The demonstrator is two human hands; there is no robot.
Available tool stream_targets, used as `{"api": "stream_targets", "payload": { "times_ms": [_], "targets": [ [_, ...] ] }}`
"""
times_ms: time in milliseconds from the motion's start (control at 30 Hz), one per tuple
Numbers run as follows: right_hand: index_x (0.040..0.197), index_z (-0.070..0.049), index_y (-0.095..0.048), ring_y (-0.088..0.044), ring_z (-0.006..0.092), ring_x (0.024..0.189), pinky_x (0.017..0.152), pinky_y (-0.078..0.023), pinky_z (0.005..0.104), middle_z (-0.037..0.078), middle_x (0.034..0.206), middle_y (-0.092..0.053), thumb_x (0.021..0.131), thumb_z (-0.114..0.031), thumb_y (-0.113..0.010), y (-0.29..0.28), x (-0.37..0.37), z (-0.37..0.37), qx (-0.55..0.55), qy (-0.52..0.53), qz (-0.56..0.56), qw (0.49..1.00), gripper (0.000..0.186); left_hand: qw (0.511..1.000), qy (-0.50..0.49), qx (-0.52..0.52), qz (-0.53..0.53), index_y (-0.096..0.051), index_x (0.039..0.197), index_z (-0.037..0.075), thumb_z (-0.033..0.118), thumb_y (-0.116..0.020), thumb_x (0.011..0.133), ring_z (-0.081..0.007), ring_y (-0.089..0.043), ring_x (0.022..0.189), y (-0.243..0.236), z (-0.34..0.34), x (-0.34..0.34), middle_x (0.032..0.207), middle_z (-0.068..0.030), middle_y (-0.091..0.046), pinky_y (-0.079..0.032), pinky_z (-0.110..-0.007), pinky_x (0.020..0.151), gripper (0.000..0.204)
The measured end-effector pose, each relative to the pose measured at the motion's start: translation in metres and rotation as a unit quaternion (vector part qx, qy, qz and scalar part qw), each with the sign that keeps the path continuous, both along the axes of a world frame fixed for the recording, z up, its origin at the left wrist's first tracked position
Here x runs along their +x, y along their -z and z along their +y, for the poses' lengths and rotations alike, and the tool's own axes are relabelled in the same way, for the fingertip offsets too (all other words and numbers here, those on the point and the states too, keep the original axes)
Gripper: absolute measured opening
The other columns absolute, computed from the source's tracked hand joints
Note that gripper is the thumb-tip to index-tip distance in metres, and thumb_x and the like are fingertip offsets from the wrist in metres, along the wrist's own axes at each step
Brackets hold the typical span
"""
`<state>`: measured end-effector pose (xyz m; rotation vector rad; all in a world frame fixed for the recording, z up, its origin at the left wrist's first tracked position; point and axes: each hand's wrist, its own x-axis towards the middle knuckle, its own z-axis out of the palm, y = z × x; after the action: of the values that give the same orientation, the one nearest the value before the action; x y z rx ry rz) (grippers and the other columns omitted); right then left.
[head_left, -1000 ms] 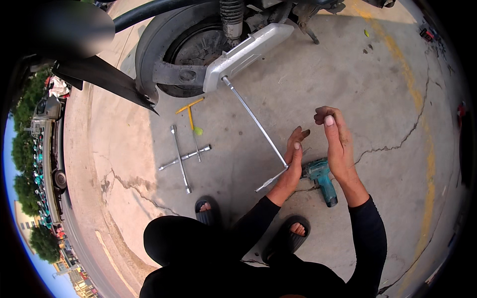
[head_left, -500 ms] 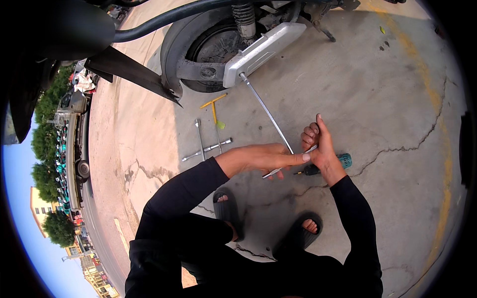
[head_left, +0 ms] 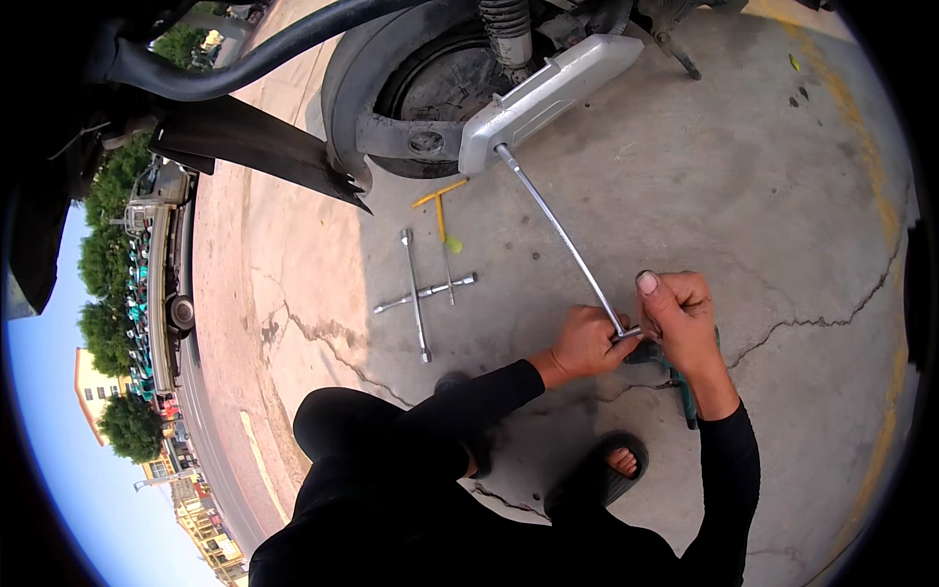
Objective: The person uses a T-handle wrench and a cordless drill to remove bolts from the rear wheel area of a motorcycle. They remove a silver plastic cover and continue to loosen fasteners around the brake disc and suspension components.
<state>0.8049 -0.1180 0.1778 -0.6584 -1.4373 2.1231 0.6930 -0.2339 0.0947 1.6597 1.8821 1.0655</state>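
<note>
Head view, looking down on a concrete floor (head_left: 685, 186) beside the rear wheel (head_left: 430, 93) of a motorbike. Both hands are closed on the near end of one long chrome T-handle wrench (head_left: 562, 240). The left hand (head_left: 585, 342) has its grip wrapped on the crossbar from the left; the right hand (head_left: 677, 318) has its grip wrapped on the same crossbar from the right, thumb up. The two hands are just beside each other, with the shaft emerging between them.

Relation of note: the wrench's long axis runs from the hands up and to the left, its far end meeting the lower end of the silver exhaust muffler (head_left: 548, 93) next to the wheel. The working end is thus well apart from both hands; neither hand is clearly nearer to it.

Count of items on the floor: one chrome cross wrench (head_left: 421, 293), one yellow T-handle tool (head_left: 440, 210) just above it, both to the left of the shaft and untouched. One teal power tool (head_left: 690, 396) lies under the right wrist, largely hidden. One sandalled foot (head_left: 611, 465) is visible below the hands.
</note>
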Motion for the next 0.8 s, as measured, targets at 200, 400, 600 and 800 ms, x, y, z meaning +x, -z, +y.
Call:
{"api": "stream_targets", "payload": {
  "times_ms": [200, 400, 600, 800],
  "targets": [
    [0.054, -0.006, -0.052, -0.047, 0.0204, 0.045, 0.051, -0.038, 0.0339, 0.005, 0.048, -0.048, 0.084, -0.022, -0.073, -0.055, -0.025, -0.044, 0.521, -0.137, -0.096, 0.837, 0.04, 0.915, -0.11, 0.104, -0.375, -0.041, 0.066, 0.004, 0.042, -0.036, 0.105, -0.0155, -0.039, 0.058, 0.04, 0.029, 0.046, 0.06, -0.0046, -0.042, -0.033, -0.032, 0.059, 0.055],
    [0.06, -0.006, -0.058, -0.063, 0.0246, 0.055, 0.053, -0.05, 0.0341, 0.006, 0.056, -0.058, 0.087, -0.027, -0.068, -0.026, -0.052, -0.11, 0.581, -0.191, -0.185, 0.769, 0.036, 0.739, -0.172, 0.23, -0.609, -0.049, 0.066, 0.002, 0.053, -0.019, 0.105, -0.0269, -0.056, 0.086, 0.002, 0.066, 0.098, 0.08, -0.0171, -0.058, -0.044, -0.04, 0.084, 0.07],
    [0.107, 0.001, -0.061, -0.065, 0.0319, 0.087, 0.075, -0.054, 0.0394, 0.02, 0.102, -0.063, 0.093, -0.038, -0.058, -0.021, -0.006, -0.04, 0.48, 0.029, 0.055, 0.875, 0.042, 0.911, -0.168, 0.039, -0.374, -0.053, 0.123, -0.001, 0.05, -0.042, 0.1, -0.0328, -0.05, 0.123, -0.018, 0.025, 0.053, 0.13, -0.0197, -0.051, -0.037, -0.044, 0.104, 0.058],
    [0.116, 0.004, -0.055, -0.062, 0.0224, 0.086, 0.072, -0.05, 0.0354, 0.016, 0.102, -0.064, 0.096, -0.059, -0.046, 0.078, -0.009, 0.003, -0.403, 0.11, -0.049, 0.907, 0.067, 0.988, -0.053, -0.14, -0.031, -0.032, 0.144, -0.004, 0.04, -0.07, 0.088, -0.0359, -0.033, 0.138, -0.029, 0.008, 0.006, 0.147, -0.0242, -0.032, -0.033, -0.044, 0.111, 0.081]
  ]
}}
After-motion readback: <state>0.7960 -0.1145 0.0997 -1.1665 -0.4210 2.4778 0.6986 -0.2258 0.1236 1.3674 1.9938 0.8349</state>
